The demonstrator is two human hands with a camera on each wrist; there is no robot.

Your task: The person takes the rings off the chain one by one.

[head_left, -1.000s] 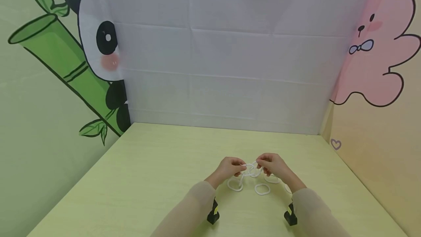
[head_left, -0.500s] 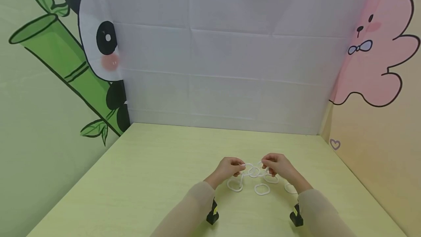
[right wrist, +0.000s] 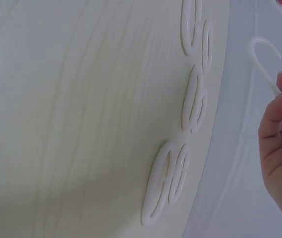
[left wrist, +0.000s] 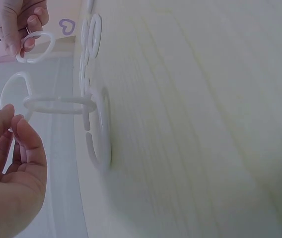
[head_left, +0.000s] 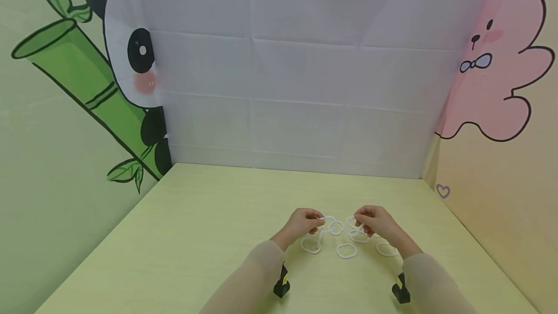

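My left hand (head_left: pixel 302 222) pinches a white plastic ring (left wrist: pixel 3 94) between thumb and fingertips. Through it passes a second ring (left wrist: pixel 56 98), which reaches down to another ring (left wrist: pixel 106 148) at the tabletop, so these make a short chain. To the right, my right hand (head_left: pixel 377 221) pinches a separate white ring (right wrist: pixel 255 54) by its edge, held above the table. A gap shows in that ring's loop in the right wrist view. The two held rings are apart, with a small space between the hands.
Several loose white rings lie flat near the hands, among them one in front (head_left: pixel 346 257) and one below the right wrist (head_left: pixel 387 256). The pale wooden table (head_left: pixel 218 207) ends at a white sheet (head_left: pixel 296 110) behind. Printed walls stand left and right.
My right hand has moved to the right with its ring, away from the left hand. Its ring, earlier close to the chain, now hangs apart. The left hand has stayed almost still.
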